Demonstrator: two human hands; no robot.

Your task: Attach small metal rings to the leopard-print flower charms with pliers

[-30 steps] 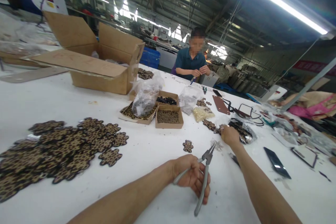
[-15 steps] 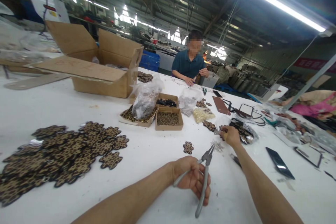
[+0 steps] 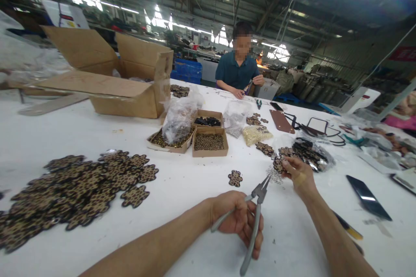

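Note:
My left hand [image 3: 238,218] is wrapped round the grey-handled pliers [image 3: 255,220], whose jaws point up and away, slightly parted. Between the fingertips of my right hand [image 3: 300,175] is a leopard-print piece [image 3: 278,165], held over the table beside small silvery bits [image 3: 274,175]. A single bear-shaped leopard-print piece [image 3: 235,178] lies just beyond the pliers. On the left, a large pile of similar pieces [image 3: 87,188] spreads over the white table [image 3: 169,216].
Shallow boxes of brass-coloured studs [image 3: 209,142] and black parts [image 3: 208,121] stand mid-table, near an open carton [image 3: 123,103]. A phone [image 3: 368,197] lies at the right. Across the table sits a person [image 3: 237,71].
My right hand has turned and now shows a leopard-print piece in its fingertips. The view has shifted a little. My left hand keeps the pliers in much the same pose.

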